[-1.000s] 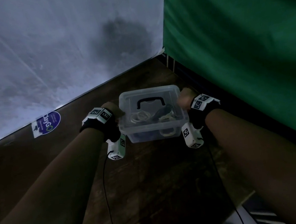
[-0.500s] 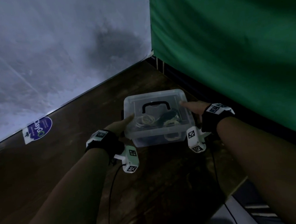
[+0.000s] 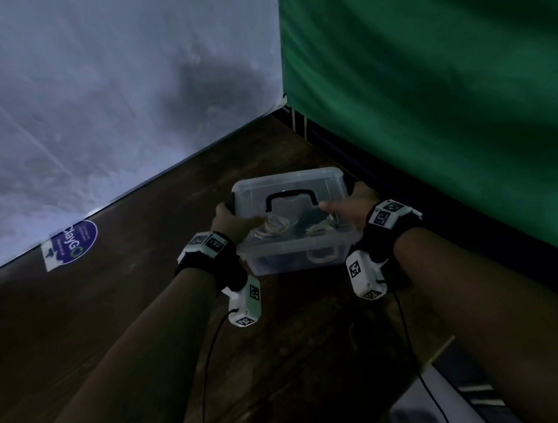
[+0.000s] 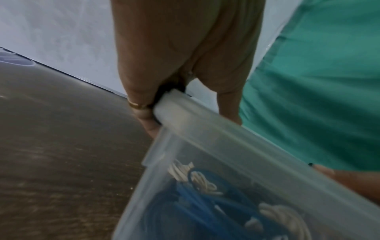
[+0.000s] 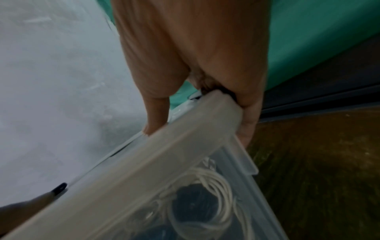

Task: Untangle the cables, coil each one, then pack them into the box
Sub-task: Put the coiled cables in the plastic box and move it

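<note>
A clear plastic box [image 3: 289, 189] with its lid on and a black handle [image 3: 291, 199] sits on the dark wooden table. Coiled white cables [image 3: 274, 226] and blue cables [image 4: 197, 209] lie inside it. My left hand [image 3: 234, 221] grips the box's left end, thumb on the lid and fingers curled round the black side latch. My right hand [image 3: 351, 203] grips the right end the same way. In the left wrist view my left hand [image 4: 164, 104] wraps the lid's corner [image 4: 174, 108]. The right wrist view shows my right hand [image 5: 205, 113] wrapping the opposite corner [image 5: 224, 110].
A pale wall [image 3: 86, 93] runs along the table's far left edge, with a blue round sticker [image 3: 72, 243] at its foot. A green curtain [image 3: 445, 73] closes off the right side. The table's near right edge [image 3: 440, 352] drops to a light floor.
Both hands, lying flatter along the box's sides half a second ago, now curl round its ends with thumbs on the lid. The view has shifted slightly.
</note>
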{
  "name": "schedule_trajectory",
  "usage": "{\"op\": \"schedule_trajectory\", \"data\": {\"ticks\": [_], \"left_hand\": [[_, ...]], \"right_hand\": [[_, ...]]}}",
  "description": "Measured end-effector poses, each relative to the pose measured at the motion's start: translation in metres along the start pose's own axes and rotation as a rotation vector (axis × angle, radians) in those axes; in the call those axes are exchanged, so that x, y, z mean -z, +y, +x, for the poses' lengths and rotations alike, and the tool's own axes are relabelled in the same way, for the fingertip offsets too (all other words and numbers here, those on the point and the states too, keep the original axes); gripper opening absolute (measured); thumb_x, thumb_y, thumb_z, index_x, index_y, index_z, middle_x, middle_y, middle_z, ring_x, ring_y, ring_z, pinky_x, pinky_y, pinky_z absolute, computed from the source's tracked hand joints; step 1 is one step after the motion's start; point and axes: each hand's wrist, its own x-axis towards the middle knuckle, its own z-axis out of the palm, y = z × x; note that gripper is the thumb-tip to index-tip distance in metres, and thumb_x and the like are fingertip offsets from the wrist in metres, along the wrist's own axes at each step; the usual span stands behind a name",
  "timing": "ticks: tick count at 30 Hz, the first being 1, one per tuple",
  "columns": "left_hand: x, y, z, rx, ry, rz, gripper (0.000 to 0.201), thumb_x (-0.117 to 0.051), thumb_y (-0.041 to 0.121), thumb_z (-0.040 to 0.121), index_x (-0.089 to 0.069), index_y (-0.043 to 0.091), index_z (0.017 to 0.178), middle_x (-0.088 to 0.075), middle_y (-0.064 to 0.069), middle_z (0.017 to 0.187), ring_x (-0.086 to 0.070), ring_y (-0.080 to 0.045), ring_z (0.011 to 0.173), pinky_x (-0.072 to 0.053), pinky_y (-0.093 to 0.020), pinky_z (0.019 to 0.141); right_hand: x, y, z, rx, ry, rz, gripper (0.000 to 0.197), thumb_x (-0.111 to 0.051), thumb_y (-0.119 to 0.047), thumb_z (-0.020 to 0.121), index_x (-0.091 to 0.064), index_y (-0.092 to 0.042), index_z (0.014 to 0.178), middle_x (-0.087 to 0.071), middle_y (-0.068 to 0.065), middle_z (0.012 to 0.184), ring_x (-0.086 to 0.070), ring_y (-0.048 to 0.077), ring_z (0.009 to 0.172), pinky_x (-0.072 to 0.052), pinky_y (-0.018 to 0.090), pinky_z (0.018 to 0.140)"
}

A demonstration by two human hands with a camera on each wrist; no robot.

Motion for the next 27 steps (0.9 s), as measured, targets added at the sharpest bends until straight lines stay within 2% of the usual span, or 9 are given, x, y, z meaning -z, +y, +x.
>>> {"op": "schedule_trajectory", "data": {"ticks": [1, 4, 7, 13, 17, 20, 23, 25, 27], "left_hand": [[-0.002, 0.001, -0.001, -0.019, 0.015, 0.005, 0.085, -0.076, 0.031, 0.077, -0.025, 0.009, 0.142, -0.046, -0.011, 0.137, -0.049, -0.029, 0.12, -0.043, -0.034, 0.083], [-0.004, 0.003, 0.001, -0.003, 0.029, 0.005, 0.082, -0.075, 0.028, 0.078, -0.026, 0.006, 0.141, -0.047, -0.014, 0.136, -0.049, -0.03, 0.121, -0.042, -0.033, 0.083], [-0.006, 0.005, 0.002, -0.013, 0.041, 0.038, 0.08, -0.074, 0.025, 0.08, -0.026, 0.006, 0.14, -0.047, -0.014, 0.135, -0.049, -0.03, 0.121, -0.041, -0.032, 0.081], [-0.009, 0.008, 0.002, -0.019, 0.025, 0.038, 0.077, -0.07, 0.024, 0.083, -0.023, 0.005, 0.142, -0.047, -0.015, 0.135, -0.049, -0.03, 0.12, -0.04, -0.029, 0.081], [-0.006, 0.008, 0.0, -0.011, 0.006, 0.03, 0.078, -0.07, 0.026, 0.083, -0.023, 0.005, 0.141, -0.046, -0.015, 0.136, -0.048, -0.031, 0.122, -0.04, -0.032, 0.082], [-0.003, 0.007, -0.006, -0.011, -0.015, 0.026, 0.079, -0.07, 0.028, 0.083, -0.023, 0.006, 0.142, -0.046, -0.015, 0.136, -0.047, -0.032, 0.123, -0.041, -0.036, 0.086], [0.0, 0.003, -0.011, -0.008, -0.049, 0.014, 0.073, -0.07, 0.032, 0.083, -0.03, 0.005, 0.139, -0.049, -0.008, 0.129, -0.05, -0.032, 0.119, -0.045, -0.039, 0.091], [0.003, -0.003, -0.016, 0.014, -0.097, 0.005, 0.083, -0.075, 0.045, 0.074, -0.036, 0.005, 0.136, -0.053, -0.011, 0.127, -0.054, -0.031, 0.113, -0.048, -0.041, 0.091], [0.003, -0.015, -0.012, 0.01, -0.151, -0.021, 0.11, -0.079, 0.067, 0.047, -0.043, 0.009, 0.133, -0.059, -0.012, 0.121, -0.059, -0.029, 0.105, -0.052, -0.044, 0.089]], "right_hand": [[-0.001, 0.001, 0.001, 0.016, 0.013, -0.022, 0.072, -0.084, -0.03, 0.069, -0.048, -0.007, 0.126, -0.06, 0.006, 0.118, -0.06, 0.024, 0.094, -0.044, 0.023, 0.05], [-0.003, 0.002, 0.006, 0.021, 0.044, -0.049, 0.075, -0.083, -0.031, 0.07, -0.044, -0.006, 0.129, -0.058, 0.011, 0.123, -0.06, 0.03, 0.105, -0.05, 0.033, 0.068], [-0.008, 0.001, 0.006, 0.036, 0.062, -0.11, 0.075, -0.082, -0.033, 0.07, -0.044, -0.005, 0.128, -0.059, 0.012, 0.123, -0.06, 0.031, 0.107, -0.051, 0.037, 0.077], [-0.01, -0.001, 0.007, 0.058, 0.047, -0.179, 0.072, -0.076, -0.032, 0.077, -0.04, -0.005, 0.134, -0.057, 0.013, 0.128, -0.059, 0.031, 0.111, -0.049, 0.034, 0.078], [-0.007, 0.0, 0.006, 0.048, 0.036, -0.209, 0.072, -0.073, -0.037, 0.079, -0.037, -0.005, 0.133, -0.056, 0.012, 0.128, -0.058, 0.031, 0.113, -0.05, 0.039, 0.09], [-0.007, 0.002, 0.006, 0.081, 0.027, -0.247, 0.075, -0.073, -0.045, 0.075, -0.043, -0.006, 0.132, -0.058, 0.011, 0.126, -0.06, 0.03, 0.108, -0.052, 0.039, 0.088], [-0.003, 0.005, 0.001, 0.073, -0.007, -0.266, 0.077, -0.07, -0.051, 0.073, -0.047, -0.007, 0.132, -0.059, 0.012, 0.128, -0.06, 0.029, 0.109, -0.052, 0.04, 0.091], [0.003, 0.006, -0.011, 0.072, -0.033, -0.276, 0.077, -0.066, -0.054, 0.073, -0.049, -0.009, 0.133, -0.057, 0.011, 0.13, -0.059, 0.028, 0.111, -0.051, 0.04, 0.093], [0.013, 0.003, -0.023, 0.105, -0.031, -0.274, 0.065, -0.066, -0.048, 0.079, -0.052, -0.009, 0.129, -0.058, 0.01, 0.127, -0.059, 0.029, 0.111, -0.05, 0.04, 0.094]]}}
